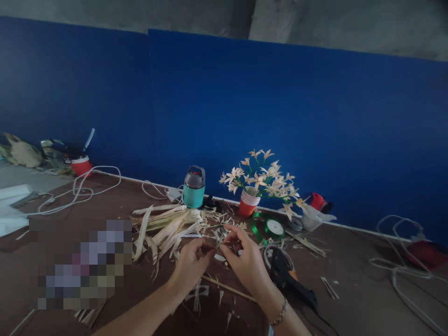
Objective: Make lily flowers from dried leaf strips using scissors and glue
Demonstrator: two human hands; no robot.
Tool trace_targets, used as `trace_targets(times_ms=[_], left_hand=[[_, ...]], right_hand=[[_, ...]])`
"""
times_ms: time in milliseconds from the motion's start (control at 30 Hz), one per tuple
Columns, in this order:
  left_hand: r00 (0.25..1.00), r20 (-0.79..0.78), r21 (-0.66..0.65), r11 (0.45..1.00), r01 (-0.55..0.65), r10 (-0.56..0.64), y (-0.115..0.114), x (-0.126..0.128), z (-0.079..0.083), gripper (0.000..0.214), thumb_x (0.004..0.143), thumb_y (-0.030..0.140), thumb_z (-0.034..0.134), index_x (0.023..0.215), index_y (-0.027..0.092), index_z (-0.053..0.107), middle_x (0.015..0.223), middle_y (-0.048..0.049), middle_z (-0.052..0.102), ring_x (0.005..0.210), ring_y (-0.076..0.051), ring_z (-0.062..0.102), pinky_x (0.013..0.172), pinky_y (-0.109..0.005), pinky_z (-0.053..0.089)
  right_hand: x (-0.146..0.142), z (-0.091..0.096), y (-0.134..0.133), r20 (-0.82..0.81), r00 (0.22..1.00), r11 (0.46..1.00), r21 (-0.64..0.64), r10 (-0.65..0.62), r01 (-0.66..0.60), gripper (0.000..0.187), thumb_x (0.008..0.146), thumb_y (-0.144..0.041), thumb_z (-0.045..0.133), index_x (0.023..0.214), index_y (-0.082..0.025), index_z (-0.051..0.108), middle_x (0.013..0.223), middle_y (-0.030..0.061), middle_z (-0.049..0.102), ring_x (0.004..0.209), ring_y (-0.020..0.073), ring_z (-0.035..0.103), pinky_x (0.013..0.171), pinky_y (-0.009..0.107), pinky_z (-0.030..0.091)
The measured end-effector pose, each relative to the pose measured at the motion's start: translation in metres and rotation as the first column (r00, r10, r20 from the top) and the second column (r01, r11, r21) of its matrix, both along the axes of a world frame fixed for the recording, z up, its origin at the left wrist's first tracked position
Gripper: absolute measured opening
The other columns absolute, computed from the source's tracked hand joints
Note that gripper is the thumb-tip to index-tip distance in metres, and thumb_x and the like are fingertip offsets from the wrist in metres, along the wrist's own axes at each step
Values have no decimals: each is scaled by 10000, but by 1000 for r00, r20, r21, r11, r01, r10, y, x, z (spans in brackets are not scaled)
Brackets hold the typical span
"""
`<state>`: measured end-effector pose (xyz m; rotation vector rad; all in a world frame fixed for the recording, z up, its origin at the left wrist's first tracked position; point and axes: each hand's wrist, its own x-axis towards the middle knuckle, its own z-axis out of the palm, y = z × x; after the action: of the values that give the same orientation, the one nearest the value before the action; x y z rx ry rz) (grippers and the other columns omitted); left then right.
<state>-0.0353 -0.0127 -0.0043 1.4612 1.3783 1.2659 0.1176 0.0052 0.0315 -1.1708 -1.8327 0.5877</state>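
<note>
My left hand (191, 261) and my right hand (245, 259) meet over the brown table (350, 289), fingertips pinched together on a small pale piece of dried leaf (220, 241). The piece is too small to make out well. Just behind the hands lies a heap of dried leaf strips (168, 226). A thin stick (227, 288) lies on the table under my wrists. My right wrist wears a bracelet.
A red paper cup with pale handmade flowers (261, 182) stands behind, beside a teal jar (194, 187) and a green ribbon roll (271, 227). A black glue gun (287, 276) lies right of my right hand. White cables (75, 191) trail left and right. A blue wall backs the table.
</note>
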Motion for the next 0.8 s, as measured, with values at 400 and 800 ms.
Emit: trace_targets(times_ms=[400, 800], left_hand=[[999, -2, 54, 998, 36, -36, -4, 2, 2, 121, 716, 258, 586, 699, 160, 655, 648, -30, 645, 642, -168, 569, 611, -244, 441], [998, 8, 51, 997, 63, -64, -6, 2, 5, 105, 704, 220, 573, 728, 149, 646, 691, -42, 646, 665, -170, 571, 638, -250, 446]], right_hand=[[-1, 4, 3, -236, 970, 948, -291, 59, -128, 212, 662, -191, 601, 859, -144, 667, 669, 12, 641, 599, 140, 559, 552, 245, 462], [-4, 3, 2, -218, 976, 971, -228, 16, -67, 163, 664, -208, 593, 804, -160, 661, 626, 0, 628, 580, 144, 559, 511, 232, 462]])
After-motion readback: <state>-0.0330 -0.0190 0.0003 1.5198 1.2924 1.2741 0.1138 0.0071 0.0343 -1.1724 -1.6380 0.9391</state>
